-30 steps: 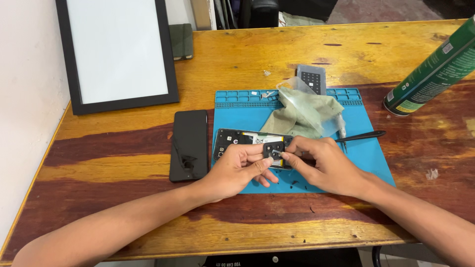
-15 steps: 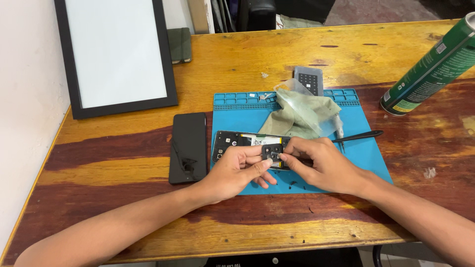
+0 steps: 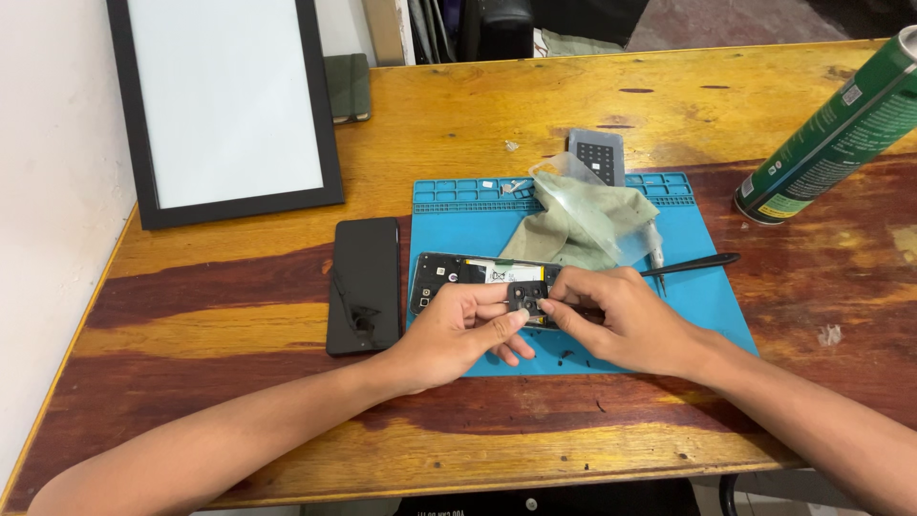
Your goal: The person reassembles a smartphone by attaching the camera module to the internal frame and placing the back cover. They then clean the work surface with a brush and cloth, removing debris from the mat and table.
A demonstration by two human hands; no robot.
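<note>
An opened phone body (image 3: 458,272) lies across the blue repair mat (image 3: 702,301), its insides facing up. My left hand (image 3: 458,330) and my right hand (image 3: 621,315) meet over its right half. Both pinch a small black square part (image 3: 526,298) between thumb and fingertips, just above the phone. The phone's right end is hidden under my fingers.
A black phone panel (image 3: 364,284) lies left of the mat. A green cloth in clear plastic (image 3: 583,220), a black tool (image 3: 690,264) and a small grey keypad (image 3: 600,158) sit toward the back. A green spray can (image 3: 841,124) lies at right, a black-framed white board (image 3: 229,100) at back left.
Both hands stay over the phone, still pinching the small black part; the fingers have shifted only slightly.
</note>
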